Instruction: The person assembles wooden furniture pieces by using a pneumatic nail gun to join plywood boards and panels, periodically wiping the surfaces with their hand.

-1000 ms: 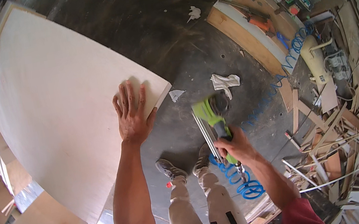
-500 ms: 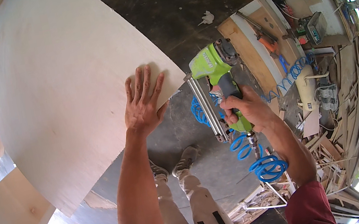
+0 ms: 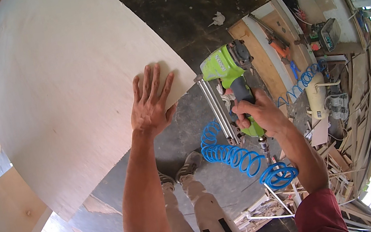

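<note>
A green nail gun [image 3: 225, 71] with a long silver magazine is gripped by its handle in my right hand [image 3: 260, 113]. Its nose is at the right corner of a large pale plywood sheet [image 3: 61, 88]; I cannot tell whether they touch. My left hand [image 3: 150, 103] lies flat on the sheet near that corner, fingers spread. From the base of the gun's handle a coiled blue air hose [image 3: 232, 156] loops down and away across the floor.
A wooden bench [image 3: 264, 42] on the right carries an orange-handled tool [image 3: 278, 47]. Beyond it stand a cream air tank [image 3: 316, 97] and heaps of wood scraps [image 3: 347, 162]. Another plywood panel [image 3: 9, 216] is at the left. My shoes [image 3: 188, 164] stand on the dark floor.
The nail gun and both my hands have shifted slightly right in the view. The blue hose coils have swung out into a wider, more visible loop below the magazine.
</note>
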{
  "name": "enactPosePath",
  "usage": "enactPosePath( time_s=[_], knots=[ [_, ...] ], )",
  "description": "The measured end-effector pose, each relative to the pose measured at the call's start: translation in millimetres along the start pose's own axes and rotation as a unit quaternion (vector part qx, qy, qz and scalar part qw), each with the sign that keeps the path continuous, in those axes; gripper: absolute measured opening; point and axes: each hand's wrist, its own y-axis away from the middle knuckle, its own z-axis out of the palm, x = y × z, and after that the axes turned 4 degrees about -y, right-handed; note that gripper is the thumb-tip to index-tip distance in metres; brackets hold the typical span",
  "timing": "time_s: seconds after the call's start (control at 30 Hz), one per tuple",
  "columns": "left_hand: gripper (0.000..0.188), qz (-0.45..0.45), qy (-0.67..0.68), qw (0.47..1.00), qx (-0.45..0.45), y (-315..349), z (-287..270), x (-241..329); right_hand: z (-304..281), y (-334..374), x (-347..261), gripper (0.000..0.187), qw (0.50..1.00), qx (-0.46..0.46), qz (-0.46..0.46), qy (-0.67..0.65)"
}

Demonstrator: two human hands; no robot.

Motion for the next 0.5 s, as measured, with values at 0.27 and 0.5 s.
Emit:
enactPosePath(
  time_s=[0.27,0.5],
  knots=[
    [0.085,-0.003,0.003,1.000,0.008,1,1,0,0,0,3,0.035,1.000,0.008,-0.022,0.000],
    [0.087,-0.006,0.007,1.000,-0.005,-6,-2,1,3,11,9,0.044,0.998,0.016,-0.030,-0.048]
  ],
)
